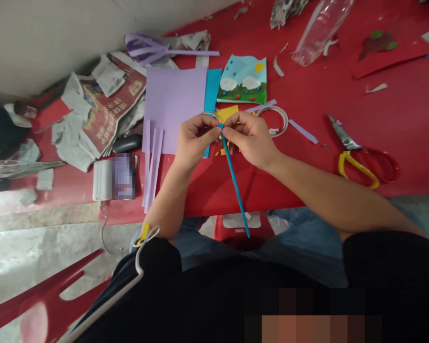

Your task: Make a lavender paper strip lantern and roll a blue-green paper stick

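Observation:
A slim blue paper strip [236,186], narrow like a stick, hangs down from my fingers and reaches past the table's front edge. My left hand [197,139] is closed, pinching its upper end between thumb and fingertips. Close beside it, my right hand [248,138] pinches the same end, where a small blue piece shows between the thumbs. Whether that end is folded or wrapped, I cannot tell. Behind my hands lie yellow paper [229,113], a lilac sheet [175,95] over a blue sheet [213,83], and a roll of pale tape or cord [285,113].
Scissors [348,140] with red and yellow handles lie at right. Lilac strips [153,166], a phone [124,176] and a white device [102,180] are at left, near newspaper [110,105]. A painted card [242,81] and plastic bottle [320,35] are farther back. A white cable [139,262] crosses my left side.

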`<state>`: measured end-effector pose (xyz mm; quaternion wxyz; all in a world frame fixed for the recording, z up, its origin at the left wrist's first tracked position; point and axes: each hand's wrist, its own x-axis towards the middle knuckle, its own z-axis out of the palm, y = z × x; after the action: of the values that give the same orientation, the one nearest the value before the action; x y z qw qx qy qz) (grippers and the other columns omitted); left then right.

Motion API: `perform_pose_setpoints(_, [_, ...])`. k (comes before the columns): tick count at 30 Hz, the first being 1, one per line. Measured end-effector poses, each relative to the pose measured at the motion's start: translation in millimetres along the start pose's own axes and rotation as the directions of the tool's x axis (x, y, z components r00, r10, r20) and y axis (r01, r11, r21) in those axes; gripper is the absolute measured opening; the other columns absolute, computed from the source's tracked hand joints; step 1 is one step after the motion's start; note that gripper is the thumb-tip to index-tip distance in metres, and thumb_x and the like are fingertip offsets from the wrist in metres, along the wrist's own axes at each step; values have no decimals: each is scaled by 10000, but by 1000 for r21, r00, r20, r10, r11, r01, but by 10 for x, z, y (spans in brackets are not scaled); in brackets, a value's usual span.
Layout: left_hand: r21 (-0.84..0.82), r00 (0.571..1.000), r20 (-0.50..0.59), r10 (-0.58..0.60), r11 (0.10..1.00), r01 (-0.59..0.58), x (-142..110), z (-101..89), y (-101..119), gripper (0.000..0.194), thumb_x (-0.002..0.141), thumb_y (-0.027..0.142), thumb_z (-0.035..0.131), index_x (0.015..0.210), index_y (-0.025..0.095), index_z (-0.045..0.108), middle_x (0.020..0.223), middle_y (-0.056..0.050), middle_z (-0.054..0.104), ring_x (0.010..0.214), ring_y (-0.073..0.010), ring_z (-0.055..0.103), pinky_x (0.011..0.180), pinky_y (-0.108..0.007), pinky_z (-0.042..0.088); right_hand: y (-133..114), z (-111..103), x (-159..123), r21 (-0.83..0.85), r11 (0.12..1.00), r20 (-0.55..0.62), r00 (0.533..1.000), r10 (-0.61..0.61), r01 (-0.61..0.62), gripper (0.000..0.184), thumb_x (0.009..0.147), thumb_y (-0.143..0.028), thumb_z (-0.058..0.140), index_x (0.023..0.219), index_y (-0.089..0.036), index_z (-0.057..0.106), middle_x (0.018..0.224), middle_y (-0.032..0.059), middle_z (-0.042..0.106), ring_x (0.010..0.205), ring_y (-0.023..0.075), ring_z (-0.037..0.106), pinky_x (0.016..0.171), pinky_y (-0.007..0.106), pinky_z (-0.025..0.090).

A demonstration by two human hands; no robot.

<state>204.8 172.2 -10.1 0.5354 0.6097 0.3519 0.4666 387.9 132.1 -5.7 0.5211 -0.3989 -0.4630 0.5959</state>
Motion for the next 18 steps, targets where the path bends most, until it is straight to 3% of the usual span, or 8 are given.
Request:
perform_pose_setpoints(5, [-5, 1000, 16, -9, 1000, 9, -2, 22, 32, 279, 903, 416, 922, 937, 212, 734, 739, 22, 681, 614, -117, 683, 607, -261, 594, 16, -22, 14, -1, 1000, 1, 1000, 0, 0, 286, 933, -438, 854, 992, -269, 631, 723, -25, 709, 525, 152, 609, 489, 313, 508])
perform_pose_setpoints(10, [50, 999, 29, 43, 998, -45, -1, 36, 48, 284, 919, 452, 907, 964, 222, 748, 809, 6, 710, 639, -120, 693, 624, -273, 606, 19, -27, 33, 11, 1000, -14, 1000, 8, -8, 177, 920, -316, 805, 927, -250, 641, 677, -24, 681, 495, 143, 582, 477, 304, 473])
perform_pose_setpoints(18, [200, 991, 60, 118, 971, -128, -2, -17, -20, 123, 991, 342, 797, 991, 225, 757, 815, 1, 696, 710, -130, 698, 659, -274, 559, 29, -36, 67, 44, 998, -14, 999, 36, -35, 205, 873, -317, 830, 850, -247, 639, 633, -31, 644, 511, 135, 563, 456, 282, 437])
